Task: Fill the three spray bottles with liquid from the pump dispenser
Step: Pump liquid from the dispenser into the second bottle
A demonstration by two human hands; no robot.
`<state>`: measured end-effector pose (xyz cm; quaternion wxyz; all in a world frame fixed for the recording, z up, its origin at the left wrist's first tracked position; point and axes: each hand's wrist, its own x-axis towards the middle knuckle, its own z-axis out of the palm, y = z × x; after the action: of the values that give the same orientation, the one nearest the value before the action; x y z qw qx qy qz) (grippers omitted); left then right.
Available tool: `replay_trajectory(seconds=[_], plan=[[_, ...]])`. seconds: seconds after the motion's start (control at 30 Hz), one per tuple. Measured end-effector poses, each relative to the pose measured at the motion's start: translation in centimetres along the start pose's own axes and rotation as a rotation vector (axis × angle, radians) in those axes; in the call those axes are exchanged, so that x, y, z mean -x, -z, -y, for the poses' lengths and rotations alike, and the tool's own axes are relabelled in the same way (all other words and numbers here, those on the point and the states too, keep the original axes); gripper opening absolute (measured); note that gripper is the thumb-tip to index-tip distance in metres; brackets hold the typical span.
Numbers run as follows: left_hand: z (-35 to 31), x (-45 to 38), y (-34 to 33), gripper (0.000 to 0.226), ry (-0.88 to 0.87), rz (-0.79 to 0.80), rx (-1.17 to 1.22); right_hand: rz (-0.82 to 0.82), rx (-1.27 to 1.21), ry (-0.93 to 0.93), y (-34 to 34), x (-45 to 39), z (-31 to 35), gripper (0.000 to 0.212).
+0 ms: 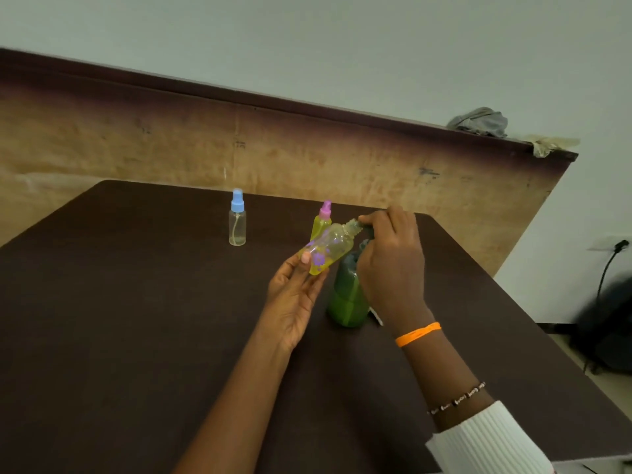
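Pump dispenser (347, 295) spout meets the tilted flowered bottle (326, 249) (uncapped), so liquid runs in. Left hand (294, 289) grips the bottle; right hand (390, 254) curls over the pump.

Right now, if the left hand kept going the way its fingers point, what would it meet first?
The left hand already holds the tilted flowered bottle. Beyond it, up and away, the pink-capped bottle probably comes first, though depth is unclear.

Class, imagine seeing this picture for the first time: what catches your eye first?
Centre stage, the left hand holds a tilted, uncapped yellow bottle with its neck at the green pump dispenser, which the right hand presses. A blue-capped clear spray bottle stands alone further back on the dark table.
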<state>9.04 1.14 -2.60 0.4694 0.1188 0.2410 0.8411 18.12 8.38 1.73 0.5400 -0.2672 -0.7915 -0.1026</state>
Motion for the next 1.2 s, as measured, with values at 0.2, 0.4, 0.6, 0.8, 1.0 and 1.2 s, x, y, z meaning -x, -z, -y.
replay_trajectory(seconds=[0.2, 0.4, 0.6, 0.8, 1.0, 1.2], plan=[[0.2, -0.5, 0.2, 0.013, -0.011, -0.024, -0.010, -0.142, -0.001, -0.036, -1.8, 2.1, 0.0, 0.042], [0.0, 0.0, 0.1, 0.015, 0.011, 0.001, -0.028, -0.034, 0.021, 0.032, -0.2, 0.0, -0.1, 0.033], [0.0, -0.4, 0.6, 0.028, -0.031, 0.028, -0.048, -0.067, 0.032, -0.012, -0.9, 1.5, 0.2, 0.035], [-0.2, -0.3, 0.7, 0.034, -0.034, 0.027, -0.023, -0.023, 0.038, -0.003, -0.4, 1.6, 0.6, 0.039], [0.0, -0.2, 0.5, 0.024, -0.058, 0.033, -0.019, -0.052, -0.065, -0.054, 0.2, 0.9, 0.2, 0.038], [-0.1, -0.5, 0.6, 0.022, -0.072, 0.012, -0.020, -0.101, -0.004, -0.028, -1.1, 1.5, 0.1, 0.034]])
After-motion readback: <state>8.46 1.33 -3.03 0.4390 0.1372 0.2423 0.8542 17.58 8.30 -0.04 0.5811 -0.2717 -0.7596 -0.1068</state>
